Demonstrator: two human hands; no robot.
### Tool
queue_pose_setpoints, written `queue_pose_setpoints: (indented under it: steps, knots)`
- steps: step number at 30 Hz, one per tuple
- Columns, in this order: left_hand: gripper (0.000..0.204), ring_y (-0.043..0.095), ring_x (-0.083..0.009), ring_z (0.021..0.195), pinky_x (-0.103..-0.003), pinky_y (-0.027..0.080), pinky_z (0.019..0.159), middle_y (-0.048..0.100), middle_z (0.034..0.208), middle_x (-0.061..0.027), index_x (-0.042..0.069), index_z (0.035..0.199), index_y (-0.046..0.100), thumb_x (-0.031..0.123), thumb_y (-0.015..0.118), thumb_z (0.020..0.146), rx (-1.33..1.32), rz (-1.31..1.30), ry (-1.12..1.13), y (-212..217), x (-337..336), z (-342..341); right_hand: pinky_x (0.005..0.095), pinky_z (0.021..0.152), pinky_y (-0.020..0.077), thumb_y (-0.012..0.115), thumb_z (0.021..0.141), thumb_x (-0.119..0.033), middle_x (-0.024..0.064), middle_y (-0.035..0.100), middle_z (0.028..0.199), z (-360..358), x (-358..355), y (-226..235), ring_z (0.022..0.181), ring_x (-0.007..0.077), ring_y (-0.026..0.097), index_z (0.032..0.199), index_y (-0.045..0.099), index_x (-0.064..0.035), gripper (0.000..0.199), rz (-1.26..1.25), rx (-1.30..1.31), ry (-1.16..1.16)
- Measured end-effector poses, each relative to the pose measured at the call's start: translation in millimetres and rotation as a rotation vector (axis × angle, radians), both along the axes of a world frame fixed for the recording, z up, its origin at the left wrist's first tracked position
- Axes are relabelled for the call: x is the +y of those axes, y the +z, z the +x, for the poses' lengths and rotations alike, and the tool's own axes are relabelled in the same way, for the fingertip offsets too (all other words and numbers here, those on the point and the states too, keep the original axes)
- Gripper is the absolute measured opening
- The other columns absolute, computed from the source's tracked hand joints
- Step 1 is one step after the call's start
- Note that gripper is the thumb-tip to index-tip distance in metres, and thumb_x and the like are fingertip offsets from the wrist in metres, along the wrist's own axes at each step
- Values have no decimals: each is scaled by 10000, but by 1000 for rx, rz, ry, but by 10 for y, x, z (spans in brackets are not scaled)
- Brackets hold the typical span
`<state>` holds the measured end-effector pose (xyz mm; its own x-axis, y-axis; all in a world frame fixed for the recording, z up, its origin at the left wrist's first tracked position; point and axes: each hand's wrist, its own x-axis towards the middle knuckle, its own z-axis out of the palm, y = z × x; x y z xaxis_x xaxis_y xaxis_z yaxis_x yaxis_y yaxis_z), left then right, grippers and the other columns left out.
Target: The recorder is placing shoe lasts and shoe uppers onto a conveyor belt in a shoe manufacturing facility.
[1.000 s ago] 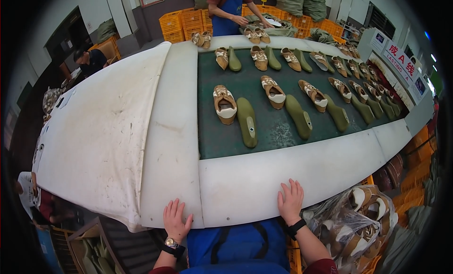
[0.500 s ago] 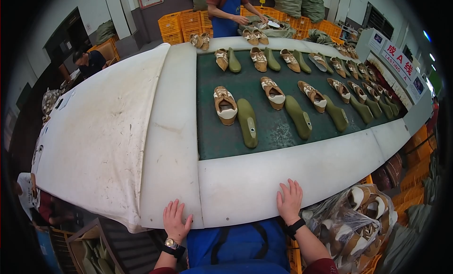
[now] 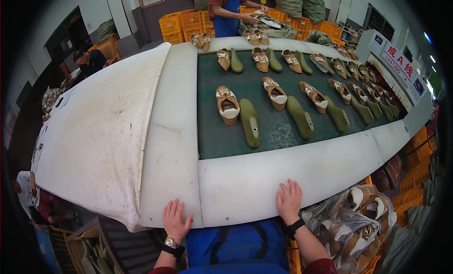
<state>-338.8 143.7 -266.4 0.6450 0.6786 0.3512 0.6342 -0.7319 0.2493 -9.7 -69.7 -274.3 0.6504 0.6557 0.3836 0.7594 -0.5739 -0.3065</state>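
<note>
My left hand (image 3: 175,222) lies with spread fingers on the white table edge (image 3: 172,184), near a corner seam. Farther right, my right hand (image 3: 289,202) rests on the white front border (image 3: 264,172), its fingers apart as well. Neither hand holds anything. Beyond them, on a dark green belt (image 3: 219,144), brown-and-white shoe uppers stand in two rows beside olive-green shoe lasts. The closest pair is an upper (image 3: 228,105) and a last (image 3: 249,123), both out of reach of my fingertips.
A clear bag of shoes (image 3: 363,222) sits by my right forearm. Lower left stands a box of green lasts (image 3: 92,255). A pale cloth (image 3: 104,128) covers the left surface. Across the table, a co-worker in a blue apron (image 3: 226,21) handles white pieces before orange crates (image 3: 171,26).
Both my hands stay in place. The uppers and lasts on the belt have shifted slightly right. The co-worker's hands have moved, with white pieces now at them.
</note>
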Motion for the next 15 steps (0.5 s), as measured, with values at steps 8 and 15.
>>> queue_pose_setpoints:
  steps: [8,15]
  knots:
    - [465,472,-380,1202,-507,358,1003,517,1307,-162,61,1167,582,237,694,751,-39,-17,-42,80,39,-42,509,1011,350,634,810,-184,178,513,1257,-1,6,-9,1177,395,459,1154,582,-65,368,-5,-107,45]
    - [310,571,-340,1127,-393,440,977,624,1156,-172,12,1118,615,50,650,812,-405,-289,-66,786,549,-377,284,807,494,603,882,-54,118,623,1102,687,-100,1494,902,153,598,1250,534,-11,377,464,444,85]
